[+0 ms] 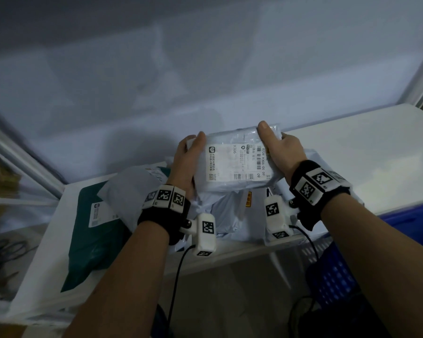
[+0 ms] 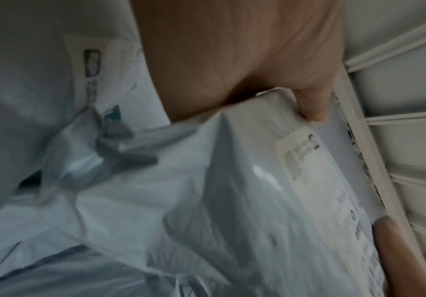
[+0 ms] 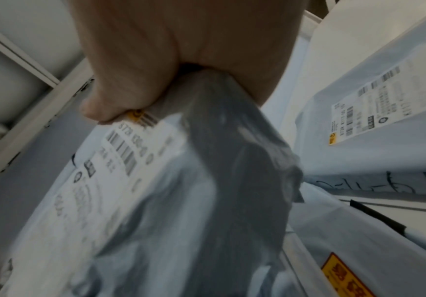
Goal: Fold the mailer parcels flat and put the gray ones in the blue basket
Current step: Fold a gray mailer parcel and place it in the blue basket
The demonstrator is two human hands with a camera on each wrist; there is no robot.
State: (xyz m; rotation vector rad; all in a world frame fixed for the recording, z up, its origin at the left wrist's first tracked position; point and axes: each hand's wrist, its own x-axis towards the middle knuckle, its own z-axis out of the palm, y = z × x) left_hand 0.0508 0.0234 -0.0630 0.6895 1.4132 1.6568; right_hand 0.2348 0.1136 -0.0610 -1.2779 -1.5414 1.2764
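Observation:
A folded gray mailer parcel (image 1: pixel 237 162) with a white shipping label is held up above the table, gripped at both ends. My left hand (image 1: pixel 187 154) grips its left end, thumb on top (image 2: pixel 310 104). My right hand (image 1: pixel 279 147) grips its right end, thumb over the label's edge (image 3: pixel 99 108). The same parcel (image 2: pixel 244 191) (image 3: pixel 156 191) fills both wrist views. Under it lies a pile of gray mailers (image 1: pixel 227 213). A dark green mailer (image 1: pixel 95 240) lies flat at the left. The blue basket (image 1: pixel 337 272) stands below the table's right front edge.
The white table (image 1: pixel 352 147) meets a pale wall behind. More labelled gray mailers (image 3: pixel 371 120) lie on the right. Scissors (image 1: pixel 3 252) rest on a lower surface at far left. Cables hang from the wrist cameras.

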